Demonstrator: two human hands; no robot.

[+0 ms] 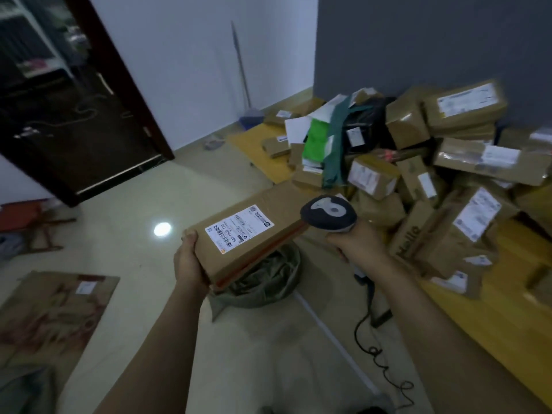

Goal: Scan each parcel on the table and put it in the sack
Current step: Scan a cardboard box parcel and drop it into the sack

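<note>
A dim room with a pale tiled floor [119, 204], a white wall and a grey wall at the upper right. A yellow tabletop [493, 324] runs down the right side of the frame, carrying a loose heap of parcels [448, 162] piled against the grey wall. At centre, on the floor, sits the sack [268, 279], its mouth slumped and partly hidden.

Directly above it is the held parcel [245, 234], a long flat brown box. The left grip [188, 261] curls round its near end alone, thumb on top. The right grip [355, 243] is wrapped round the handle of the scanner [328, 213], whose head sits at the box's far end. The white label [239, 228] faces up, and a coiled cable [370, 348] trails to the floor.

The likely risks are these. The scanner seems aimed past the label towards the heap, so it could read another parcel. Held by one end, the box could tip and miss the sagging sack mouth.
</note>
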